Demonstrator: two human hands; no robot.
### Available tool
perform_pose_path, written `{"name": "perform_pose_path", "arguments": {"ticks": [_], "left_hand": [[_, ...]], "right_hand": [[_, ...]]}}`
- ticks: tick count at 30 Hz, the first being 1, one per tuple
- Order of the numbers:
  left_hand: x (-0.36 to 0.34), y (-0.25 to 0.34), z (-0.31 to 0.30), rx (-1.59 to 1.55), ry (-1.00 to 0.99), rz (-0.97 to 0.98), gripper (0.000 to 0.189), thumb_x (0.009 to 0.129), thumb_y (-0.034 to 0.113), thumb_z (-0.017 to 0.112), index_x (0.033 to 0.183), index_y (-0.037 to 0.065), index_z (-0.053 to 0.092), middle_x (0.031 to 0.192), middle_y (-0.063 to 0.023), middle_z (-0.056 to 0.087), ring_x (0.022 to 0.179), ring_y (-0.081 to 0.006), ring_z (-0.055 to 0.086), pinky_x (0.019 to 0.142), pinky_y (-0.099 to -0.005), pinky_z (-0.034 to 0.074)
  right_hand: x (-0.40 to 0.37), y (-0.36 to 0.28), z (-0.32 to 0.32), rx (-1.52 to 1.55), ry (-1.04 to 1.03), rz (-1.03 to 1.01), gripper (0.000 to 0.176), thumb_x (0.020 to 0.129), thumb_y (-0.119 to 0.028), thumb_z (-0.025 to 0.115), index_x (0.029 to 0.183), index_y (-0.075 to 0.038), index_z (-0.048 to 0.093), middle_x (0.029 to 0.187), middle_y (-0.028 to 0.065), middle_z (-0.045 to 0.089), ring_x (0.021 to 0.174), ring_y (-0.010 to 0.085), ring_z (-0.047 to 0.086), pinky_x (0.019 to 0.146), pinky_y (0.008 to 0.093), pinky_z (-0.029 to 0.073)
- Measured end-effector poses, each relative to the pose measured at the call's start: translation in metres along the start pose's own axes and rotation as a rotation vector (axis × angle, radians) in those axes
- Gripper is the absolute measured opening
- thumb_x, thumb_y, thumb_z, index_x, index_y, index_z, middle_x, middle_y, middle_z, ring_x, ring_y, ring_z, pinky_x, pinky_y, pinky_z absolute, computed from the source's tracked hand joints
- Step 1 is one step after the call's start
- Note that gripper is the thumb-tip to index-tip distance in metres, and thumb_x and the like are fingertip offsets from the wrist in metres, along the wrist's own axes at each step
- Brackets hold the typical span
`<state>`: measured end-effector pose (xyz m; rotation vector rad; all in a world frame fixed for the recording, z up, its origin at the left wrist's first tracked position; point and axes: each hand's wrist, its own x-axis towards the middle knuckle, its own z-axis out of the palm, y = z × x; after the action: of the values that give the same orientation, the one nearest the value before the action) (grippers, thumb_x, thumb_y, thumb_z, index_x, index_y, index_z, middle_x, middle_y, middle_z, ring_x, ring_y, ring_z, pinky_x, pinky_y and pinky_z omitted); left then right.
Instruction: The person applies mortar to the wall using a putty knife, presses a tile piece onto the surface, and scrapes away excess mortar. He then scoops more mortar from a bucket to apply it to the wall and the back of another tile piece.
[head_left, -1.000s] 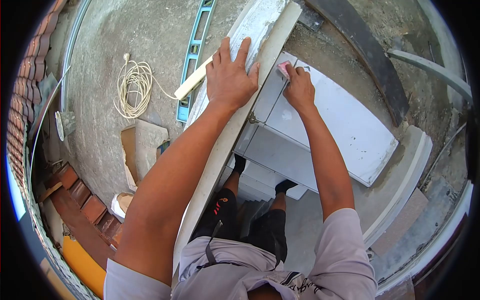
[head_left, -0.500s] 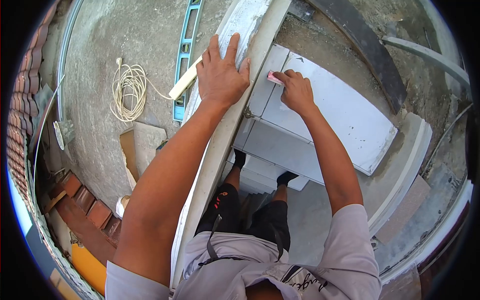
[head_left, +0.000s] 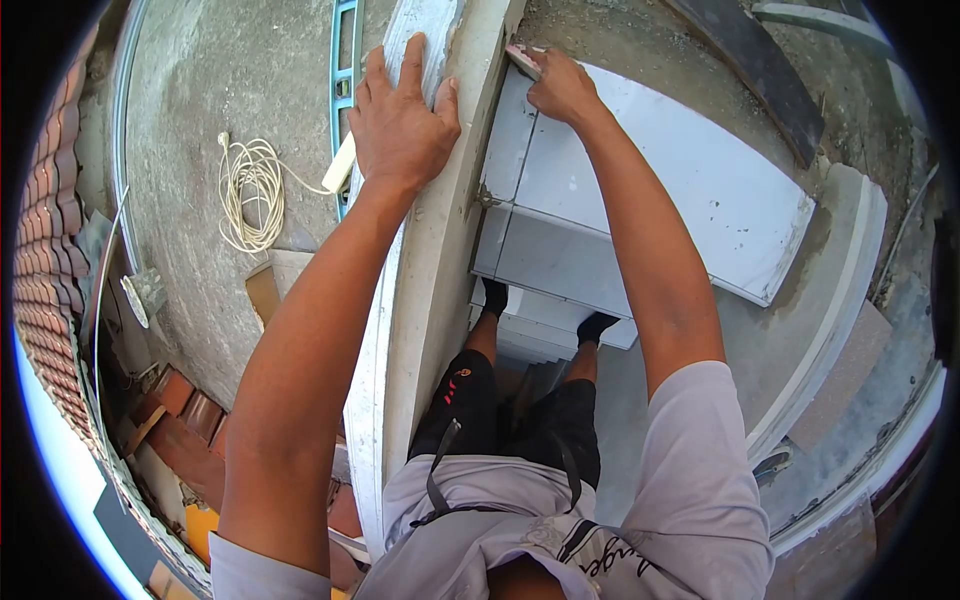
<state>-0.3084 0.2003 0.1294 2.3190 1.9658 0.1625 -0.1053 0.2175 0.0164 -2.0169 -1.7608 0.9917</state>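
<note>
My left hand lies with spread fingers on top of the low wall, over its white-smeared metal edging. My right hand pinches a small, flat pink-and-white piece, whose exact kind I cannot make out. That piece sits at the far left corner of the white step tiles, close against the wall. A dark joint line separates a narrow tile from the larger one. Below, my feet in dark socks stand on lower white steps.
Left of the wall lie a blue spirit level, a cream power strip and its coiled cord. Red roof tiles are stacked at lower left. A dark curved board lies beyond the steps; a curved ledge borders the right.
My right hand has moved the pink-and-white piece from the tile joint up to the far corner beside the wall. My left hand stays on the wall top, and the view has shifted.
</note>
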Motion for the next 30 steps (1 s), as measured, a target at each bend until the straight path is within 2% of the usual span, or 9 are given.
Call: {"name": "perform_pose_path", "arguments": {"ticks": [2,6,10,13,16,17,23,28,30], "left_hand": [[0.003,0.001,-0.002,0.018,0.003,-0.001,0.063,0.094,0.043,0.055,0.152,0.026,0.038,0.155,-0.0213,0.031,0.138,-0.0399,0.037,0.11,-0.0514,0.031],[0.003,-0.001,0.0,0.025,0.018,0.006,0.063,0.094,0.043,0.055,0.152,0.026,0.038,0.155,-0.0212,0.031,0.137,-0.04,0.037,0.108,-0.0516,0.031],[0.002,0.0,0.0,-0.017,0.016,0.015,0.062,0.094,0.043,0.055,0.152,0.025,0.039,0.155,-0.0216,0.031,0.137,-0.04,0.037,0.108,-0.0524,0.031],[0.003,0.001,-0.003,0.01,-0.02,-0.014,0.062,0.095,0.046,0.054,0.152,0.027,0.037,0.155,-0.0239,0.031,0.139,-0.0423,0.037,0.11,-0.0566,0.031],[0.003,0.001,-0.003,-0.014,-0.02,-0.007,0.062,0.095,0.045,0.054,0.152,0.027,0.037,0.155,-0.0238,0.031,0.139,-0.0422,0.037,0.11,-0.0562,0.031],[0.002,-0.001,-0.002,-0.007,-0.007,-0.003,0.062,0.095,0.045,0.054,0.152,0.027,0.037,0.155,-0.0239,0.031,0.139,-0.0422,0.037,0.11,-0.0561,0.032],[0.002,-0.003,0.003,-0.007,0.026,0.024,0.062,0.095,0.045,0.053,0.152,0.026,0.038,0.154,-0.0247,0.032,0.137,-0.0431,0.039,0.11,-0.0558,0.032],[0.002,-0.002,0.001,-0.012,0.038,0.062,0.064,0.094,0.048,0.054,0.151,0.024,0.039,0.153,-0.0253,0.034,0.136,-0.0449,0.04,0.109,-0.0558,0.033],[0.003,0.004,-0.004,0.009,-0.031,-0.015,0.067,0.092,0.043,0.058,0.15,0.016,0.041,0.152,-0.0291,0.034,0.137,-0.0471,0.038,0.111,-0.0561,0.033]], "right_hand": [[-0.015,0.014,0.021,-0.052,-0.155,-0.117,0.061,0.073,-0.011,0.064,0.133,-0.017,0.064,0.114,0.0158,0.069,0.11,0.0341,0.065,0.093,0.0451,0.053],[-0.009,-0.009,-0.024,0.194,-0.037,0.115,0.056,0.073,-0.009,0.063,0.128,-0.017,0.067,0.112,0.0172,0.072,0.104,0.036,0.068,0.09,0.0441,0.053],[0.009,-0.032,-0.041,-0.005,0.029,0.05,0.054,0.074,-0.008,0.062,0.127,-0.02,0.068,0.111,0.0158,0.071,0.105,0.0354,0.068,0.089,0.0444,0.054],[-0.038,-0.032,-0.019,-0.098,0.019,-0.092,0.055,0.073,-0.009,0.064,0.127,-0.022,0.068,0.112,0.0133,0.07,0.106,0.0337,0.067,0.09,0.0437,0.054],[-0.037,-0.024,-0.02,-0.059,-0.131,-0.016,0.058,0.073,-0.011,0.066,0.13,-0.025,0.067,0.114,0.0117,0.069,0.107,0.033,0.067,0.091,0.0437,0.054],[-0.019,-0.017,-0.022,-0.104,-0.08,0.046,0.059,0.074,-0.014,0.066,0.132,-0.026,0.065,0.115,0.0124,0.07,0.108,0.0334,0.067,0.093,0.0436,0.053],[0.032,-0.003,-0.012,-0.006,0.021,0.065,0.058,0.076,-0.016,0.066,0.134,-0.018,0.063,0.117,0.014,0.07,0.107,0.034,0.067,0.091,0.0441,0.054],[0.01,-0.009,0.01,-0.033,0.01,0.062,0.056,0.077,-0.016,0.067,0.133,-0.012,0.062,0.112,0.0167,0.07,0.105,0.0352,0.067,0.089,0.0442,0.055],[-0.007,-0.016,0.016,0.039,-0.047,0.093,0.055,0.077,-0.016,0.068,0.132,-0.012,0.062,0.112,0.0173,0.07,0.105,0.0348,0.067,0.089,0.0442,0.055]]}}
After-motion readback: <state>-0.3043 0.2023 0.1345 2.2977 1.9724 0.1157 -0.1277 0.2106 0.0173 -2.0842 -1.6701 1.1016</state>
